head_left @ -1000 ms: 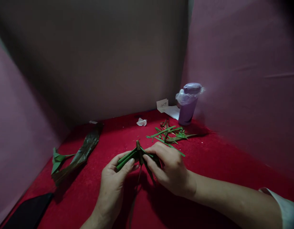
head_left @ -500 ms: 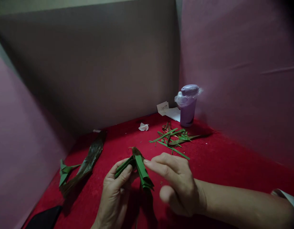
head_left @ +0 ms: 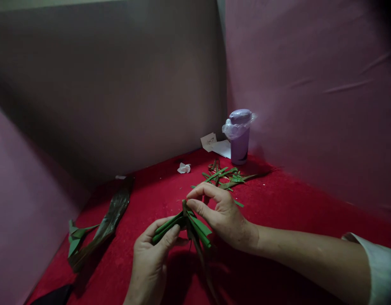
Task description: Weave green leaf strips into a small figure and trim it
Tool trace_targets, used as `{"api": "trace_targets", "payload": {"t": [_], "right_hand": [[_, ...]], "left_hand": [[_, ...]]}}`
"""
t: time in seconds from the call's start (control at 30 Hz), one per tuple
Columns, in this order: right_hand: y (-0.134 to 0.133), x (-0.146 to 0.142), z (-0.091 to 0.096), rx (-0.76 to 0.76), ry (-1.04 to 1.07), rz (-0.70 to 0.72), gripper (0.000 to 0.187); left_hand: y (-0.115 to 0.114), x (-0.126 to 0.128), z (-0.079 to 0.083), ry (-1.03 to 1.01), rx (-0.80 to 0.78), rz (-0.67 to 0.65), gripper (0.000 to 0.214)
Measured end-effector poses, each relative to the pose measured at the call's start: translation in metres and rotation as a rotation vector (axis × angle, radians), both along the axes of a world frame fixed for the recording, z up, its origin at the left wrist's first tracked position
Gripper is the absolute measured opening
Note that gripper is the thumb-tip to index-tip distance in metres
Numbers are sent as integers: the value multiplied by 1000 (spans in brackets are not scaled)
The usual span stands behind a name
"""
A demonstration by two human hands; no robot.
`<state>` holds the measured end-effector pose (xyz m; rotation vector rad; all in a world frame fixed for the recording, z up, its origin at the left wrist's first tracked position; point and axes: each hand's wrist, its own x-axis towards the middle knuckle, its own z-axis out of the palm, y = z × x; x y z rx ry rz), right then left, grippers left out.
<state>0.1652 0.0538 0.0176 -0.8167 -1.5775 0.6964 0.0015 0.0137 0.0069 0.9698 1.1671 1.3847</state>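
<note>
My left hand [head_left: 155, 250] is closed around one side of a folded green leaf bundle [head_left: 200, 231], thumb on top. The bundle splits into two folded wings that meet at a brown strip [head_left: 184, 209], whose long tail hangs down toward the bottom edge. With thumb and forefinger pinched, my right hand [head_left: 219, 212] is at the strip's upper end, at the top of the bundle. What lies between those two fingertips is too small to make out clearly.
Beyond my right hand lies a pile of green and brown leaf strips [head_left: 225, 176]. A purple cup [head_left: 240, 146] with plastic wrap stands by white papers [head_left: 221, 148]. Crumpled tissue [head_left: 184, 168] lies mid-table. A long dried leaf [head_left: 114, 216] is at left, a dark object [head_left: 54, 295] nearer.
My right hand has moved up and left from beside the bundle, its fingers closing at the bundle's top. The brown strip now shows upright there. My left hand keeps its hold; the view has shifted slightly.
</note>
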Motion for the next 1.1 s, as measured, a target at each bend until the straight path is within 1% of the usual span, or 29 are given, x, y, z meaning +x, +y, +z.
{"api": "trace_targets", "payload": {"t": [0.07, 0.17, 0.27, 0.33, 0.4, 0.47, 0.57, 0.63, 0.7, 0.8, 0.9, 1.0, 1.1], "right_hand": [[0, 1, 1, 0, -2, 22, 8], [0, 2, 4, 4, 13, 57, 11], [-2, 3, 6, 5, 42, 90, 12], [-4, 3, 7, 24, 43, 106, 12], [-6, 3, 6, 48, 25, 113, 12], [-8, 2, 5, 56, 6, 122, 12], [-10, 1, 4, 41, 5, 144, 12], [-11, 0, 4, 11, 10, 167, 11], [-12, -1, 2, -36, 2, 199, 11], [-14, -3, -4, -77, -42, 199, 12], [-16, -5, -11, -51, -104, 160, 12], [-17, -6, -15, -23, -138, 152, 12], [-17, -7, -14, 7, -148, 165, 12]], "left_hand": [[-1, 1, 0, 27, 0, -9, 23], [-3, 1, 2, 17, 2, -44, 22], [-4, -1, 9, -80, 37, -133, 31], [-4, -4, 17, -169, 47, -158, 42], [-4, -10, 26, -158, 24, -162, 36], [-4, -17, 32, -137, 5, -194, 32], [-2, -28, 37, -121, 27, -212, 30], [0, -31, 37, -108, 18, -224, 27], [0, -30, 36, -70, -6, -266, 25], [-1, -24, 30, 22, -62, -350, 30], [-2, -18, 25, 67, -111, -399, 30], [-1, -13, 22, 62, -113, -396, 25], [-1, -11, 19, 71, -119, -391, 21]]}}
